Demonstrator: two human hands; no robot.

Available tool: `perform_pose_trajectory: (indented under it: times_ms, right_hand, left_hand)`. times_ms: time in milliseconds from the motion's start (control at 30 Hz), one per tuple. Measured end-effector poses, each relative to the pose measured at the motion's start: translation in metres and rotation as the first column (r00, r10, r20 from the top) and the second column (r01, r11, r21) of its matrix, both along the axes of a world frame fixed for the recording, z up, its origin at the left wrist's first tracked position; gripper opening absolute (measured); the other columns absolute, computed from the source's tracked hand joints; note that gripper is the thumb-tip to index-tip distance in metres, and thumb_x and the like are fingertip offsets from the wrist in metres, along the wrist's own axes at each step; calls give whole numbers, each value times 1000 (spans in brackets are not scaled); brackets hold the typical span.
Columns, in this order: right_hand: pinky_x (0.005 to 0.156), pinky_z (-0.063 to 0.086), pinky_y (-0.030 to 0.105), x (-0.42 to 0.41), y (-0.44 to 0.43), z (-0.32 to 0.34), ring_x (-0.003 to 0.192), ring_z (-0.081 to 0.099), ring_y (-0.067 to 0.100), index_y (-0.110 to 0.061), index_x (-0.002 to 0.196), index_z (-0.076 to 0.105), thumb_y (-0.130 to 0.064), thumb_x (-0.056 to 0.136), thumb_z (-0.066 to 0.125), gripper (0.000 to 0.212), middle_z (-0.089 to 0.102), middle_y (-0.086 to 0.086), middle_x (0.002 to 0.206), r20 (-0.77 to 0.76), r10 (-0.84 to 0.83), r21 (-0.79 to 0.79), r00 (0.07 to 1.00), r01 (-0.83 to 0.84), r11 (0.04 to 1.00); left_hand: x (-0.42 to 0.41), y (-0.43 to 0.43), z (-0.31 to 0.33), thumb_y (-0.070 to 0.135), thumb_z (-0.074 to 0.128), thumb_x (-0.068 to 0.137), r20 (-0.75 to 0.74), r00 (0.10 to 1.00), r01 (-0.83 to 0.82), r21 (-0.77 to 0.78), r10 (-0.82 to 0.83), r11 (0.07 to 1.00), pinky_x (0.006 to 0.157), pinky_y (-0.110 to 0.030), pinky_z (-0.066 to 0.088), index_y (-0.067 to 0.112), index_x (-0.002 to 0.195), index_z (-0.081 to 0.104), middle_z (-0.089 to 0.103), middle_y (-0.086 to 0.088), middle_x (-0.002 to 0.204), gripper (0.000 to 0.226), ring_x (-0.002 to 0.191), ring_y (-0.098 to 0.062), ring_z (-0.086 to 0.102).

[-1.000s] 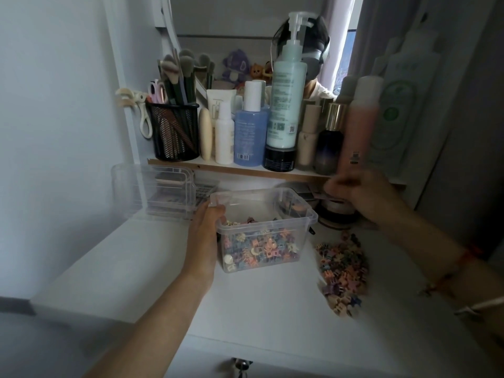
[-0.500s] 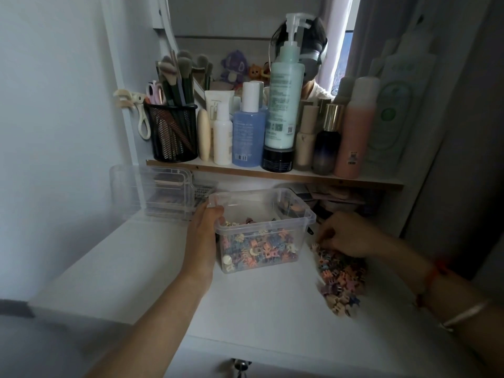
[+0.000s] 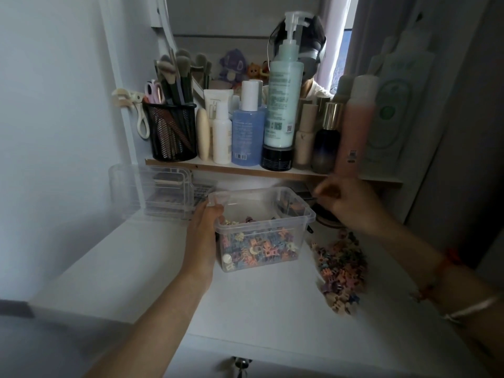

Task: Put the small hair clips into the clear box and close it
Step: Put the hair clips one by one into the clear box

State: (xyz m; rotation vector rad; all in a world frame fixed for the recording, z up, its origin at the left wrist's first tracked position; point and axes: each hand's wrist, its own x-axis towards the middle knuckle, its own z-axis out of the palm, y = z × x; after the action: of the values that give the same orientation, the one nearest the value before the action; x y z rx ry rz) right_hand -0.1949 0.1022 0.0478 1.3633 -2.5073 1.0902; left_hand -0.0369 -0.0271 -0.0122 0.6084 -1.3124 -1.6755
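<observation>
Two bare hands are at a clear plastic box [image 3: 275, 214] with an open top, which stands in the middle of the white counter [image 3: 131, 268]. The left hand [image 3: 203, 233] holds the box's wall at nine o'clock, with the thumb up by the rim. Many small colourful hair clips [image 3: 259, 249] lie in the bottom of the box. A loose pile of more clips [image 3: 341, 268] lies on the counter at four o'clock from the box, just beside it. The right hand [image 3: 346, 203] is in the air at two o'clock, near the box's rim. It is blurry, with bunched fingers, and I cannot tell if it holds a clip.
</observation>
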Motion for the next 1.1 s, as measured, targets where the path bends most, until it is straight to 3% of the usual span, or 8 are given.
perform_pose_trajectory:
  times_ms: [134, 267, 401, 501, 601, 734, 835, 1102]
  right_hand:
    - [78, 45, 23, 2, 4, -31, 94, 61, 14, -14, 105, 68, -19, 85, 61, 22, 68, 3, 109, -27, 113, 533, 993, -81, 842]
    - [75, 44, 23, 0, 0, -17, 89, 58, 12, -13, 97, 70, -16, 86, 59, 16, 67, -2, 98, -85, -1, 281, 996, 25, 959]
    - [50, 39, 7, 2, -6, 13, 54, 54, -5, -12, 93, 65, -8, 83, 62, 11, 58, -4, 69, 329, 175, -232, 928, -101, 968]
    - [45, 38, 5, -6, -2, 17, 49, 53, -3, -9, 95, 67, -10, 85, 61, 12, 61, 2, 71, 215, 87, -93, 973, -68, 993]
    - [76, 49, 25, -28, 10, 0, 86, 63, 18, -7, 94, 71, -16, 87, 56, 19, 69, 8, 99, -98, -129, 225, 987, 148, 963]
    - [96, 47, 37, -40, 18, -26, 109, 59, 28, -12, 108, 67, -14, 87, 50, 27, 64, 9, 121, -196, -143, 544, 970, 229, 807]
    - [98, 43, 29, -40, 18, -31, 115, 56, 24, -15, 117, 63, -15, 90, 46, 31, 59, 5, 129, -131, -119, 583, 984, 174, 794]
    - [65, 38, 9, -38, 14, -32, 108, 58, 17, -13, 109, 67, -12, 89, 52, 26, 63, 4, 121, -26, -84, 516, 996, 85, 853]
  left_hand:
    - [0, 0, 0, 17, 42, 91, -7, 1000, 6, -6, -6, 1000, 57, -19, 44, 23, 86, 56, 54, 2, 80, 16, 69, -9, 53]
    - [-1, -2, -1, 16, 42, 91, -17, 1000, 6, -8, -6, 1000, 51, -12, 44, 21, 86, 56, 52, 0, 82, 15, 69, -10, 52]
    - [-1, -3, -2, 15, 43, 91, -22, 1000, -1, -21, 0, 1000, 45, -8, 40, 22, 83, 56, 50, 0, 79, 17, 62, -6, 54]
    - [0, -2, -2, 14, 42, 91, -35, 999, 7, -26, -8, 1000, 43, -7, 40, 22, 82, 56, 52, 2, 75, 18, 53, 2, 55]
    - [-1, -2, -2, 14, 41, 90, -34, 999, 9, -16, -9, 1000, 43, -7, 40, 22, 79, 54, 50, 2, 74, 19, 58, -4, 53]
    - [-1, -3, -2, 13, 42, 90, -32, 999, 12, -21, -13, 1000, 47, -10, 42, 21, 81, 55, 50, 2, 76, 17, 57, 0, 54]
    - [-1, -3, -2, 14, 42, 90, -27, 1000, 10, -19, -11, 1000, 56, -19, 42, 21, 83, 55, 49, -1, 81, 16, 68, -8, 50]
    - [-1, -2, -2, 15, 42, 91, -51, 999, 13, -19, -14, 1000, 49, -8, 44, 23, 85, 58, 57, 3, 81, 19, 64, -2, 56]
